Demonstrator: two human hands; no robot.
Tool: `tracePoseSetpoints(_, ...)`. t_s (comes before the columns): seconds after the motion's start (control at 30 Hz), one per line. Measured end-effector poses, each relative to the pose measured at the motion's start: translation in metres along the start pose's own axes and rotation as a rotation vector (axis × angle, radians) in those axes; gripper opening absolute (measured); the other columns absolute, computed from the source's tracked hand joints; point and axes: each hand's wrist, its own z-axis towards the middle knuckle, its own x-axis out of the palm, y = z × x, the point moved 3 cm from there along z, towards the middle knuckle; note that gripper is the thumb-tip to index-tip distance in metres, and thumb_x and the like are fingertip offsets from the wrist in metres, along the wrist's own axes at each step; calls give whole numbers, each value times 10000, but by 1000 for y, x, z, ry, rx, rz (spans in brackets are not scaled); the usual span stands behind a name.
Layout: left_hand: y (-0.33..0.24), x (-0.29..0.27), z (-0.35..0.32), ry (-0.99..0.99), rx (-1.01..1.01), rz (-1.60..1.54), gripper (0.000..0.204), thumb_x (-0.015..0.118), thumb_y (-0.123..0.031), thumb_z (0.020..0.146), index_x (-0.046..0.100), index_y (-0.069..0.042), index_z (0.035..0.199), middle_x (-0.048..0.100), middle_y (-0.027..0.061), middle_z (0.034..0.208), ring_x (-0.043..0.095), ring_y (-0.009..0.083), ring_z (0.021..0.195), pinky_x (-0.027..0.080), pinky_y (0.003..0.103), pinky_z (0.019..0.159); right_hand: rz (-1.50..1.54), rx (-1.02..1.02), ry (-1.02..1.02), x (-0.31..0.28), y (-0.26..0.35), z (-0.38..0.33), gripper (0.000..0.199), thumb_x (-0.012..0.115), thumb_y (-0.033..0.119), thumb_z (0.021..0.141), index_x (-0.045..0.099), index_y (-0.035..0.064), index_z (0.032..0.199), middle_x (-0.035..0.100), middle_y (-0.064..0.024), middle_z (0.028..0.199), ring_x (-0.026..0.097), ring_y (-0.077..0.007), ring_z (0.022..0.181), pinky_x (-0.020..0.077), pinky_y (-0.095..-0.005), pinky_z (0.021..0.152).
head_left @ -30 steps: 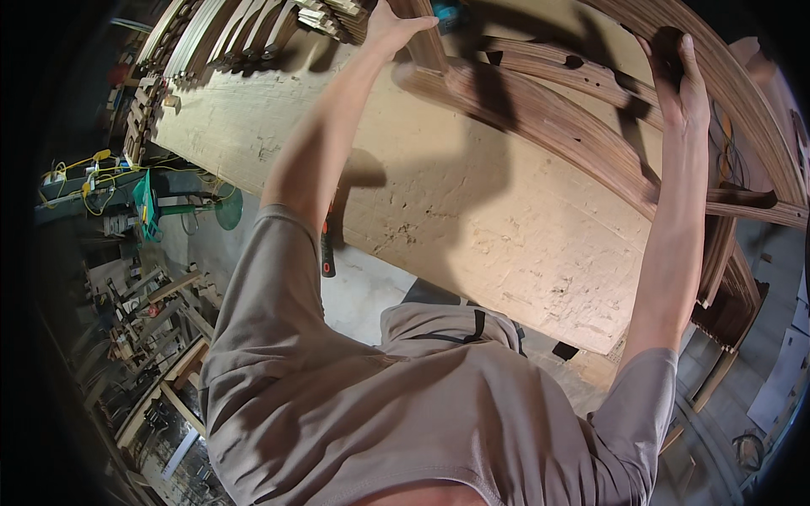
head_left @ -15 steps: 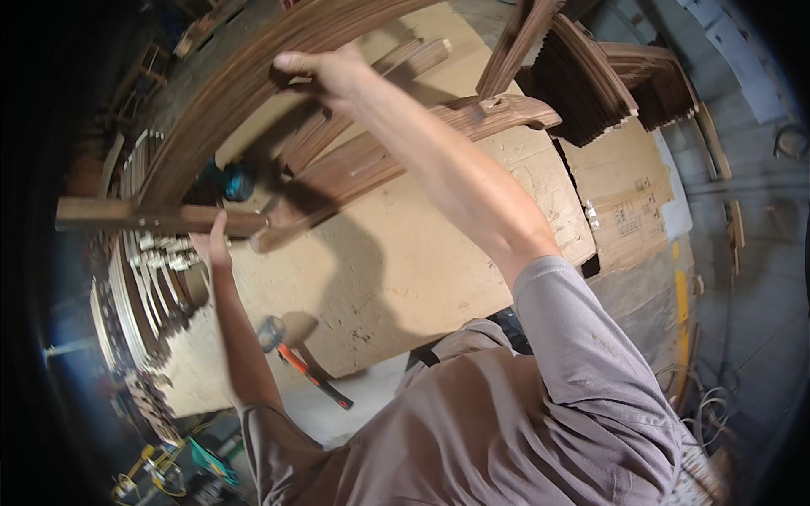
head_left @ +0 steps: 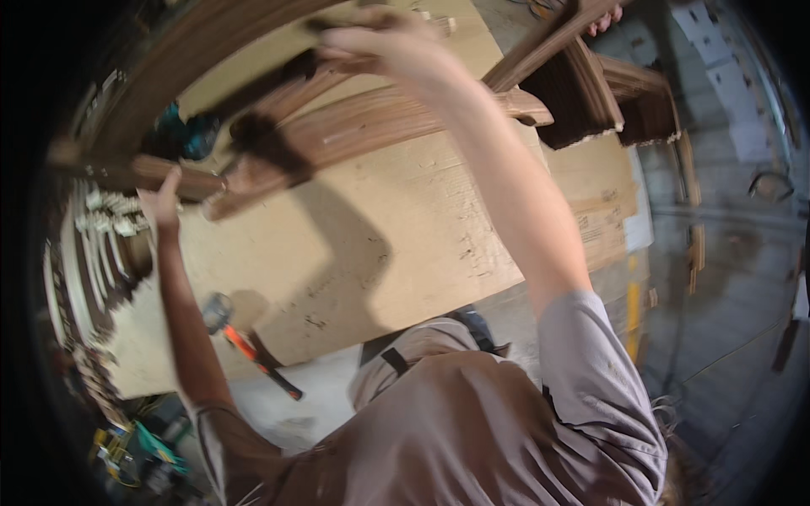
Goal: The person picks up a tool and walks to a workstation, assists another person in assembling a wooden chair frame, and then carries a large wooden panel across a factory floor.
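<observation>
Your left hand (head_left: 160, 201) grasped the end of a curved wooden piece (head_left: 371, 126) above the cardboard sheet (head_left: 380, 244). Your right hand (head_left: 384, 42) clenched its upper part. A hammer (head_left: 249, 346) lay near.

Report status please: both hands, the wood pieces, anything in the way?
Left hand grips a wooden bar. Right hand on curved wood frame, grip blurred. Hammer lies on the board table, apart from both hands.
</observation>
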Motion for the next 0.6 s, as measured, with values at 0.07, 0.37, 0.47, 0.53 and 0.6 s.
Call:
tracePoseSetpoints(0.07, 6, -17, -4, 12, 58, -65, 672, 791, -131, 798, 439, 20, 1351, 564, 120, 1269, 550, 204, 1135, 444, 337, 982, -413, 139, -199, -47, -3, -47, 197, 711, 93, 869, 652, -54, 985, 682, -119, 936, 688, -187, 852, 585, -299, 732)
tracePoseSetpoints(0.37, 76, 17, -16, 57, -216, -75, 578, 811, -254, 790, 547, -41, 1257, 604, 62, 1209, 556, 189, 1145, 401, 349, 1026, -494, 113, -690, -305, -111, -69, 610, 878, 190, 741, 537, 48, 1226, 626, -75, 1114, 612, -160, 1004, 491, -282, 827)
tracePoseSetpoints(0.47, 103, 24, -16, 72, -288, -60, 657, 813, -294, 788, 526, -5, 1303, 585, 103, 1296, 516, 188, 1234, 365, 327, 1062, -571, 97, -589, -297, -117, -48, 582, 876, 239, 747, 579, -6, 1184, 650, -92, 1100, 602, -181, 1017, 460, -320, 936)
tracePoseSetpoints(0.53, 125, 24, -16, 135, -260, -113, 686, 818, -315, 787, 513, 5, 1312, 593, 106, 1291, 534, 182, 1217, 379, 315, 1047, -604, 57, -556, -297, -120, -43, 574, 877, 232, 742, 587, -20, 1169, 653, -96, 1093, 601, -182, 1020, 456, -319, 942)
tracePoseSetpoints(0.6, 135, 22, -19, 213, -150, -153, 704, 809, -352, 799, 505, 4, 1324, 610, 102, 1269, 543, 180, 1211, 378, 320, 1050, -573, 9, -510, -302, -121, -44, 560, 879, 212, 729, 597, -48, 1136, 658, -102, 1078, 600, -181, 1014, 459, -317, 937)
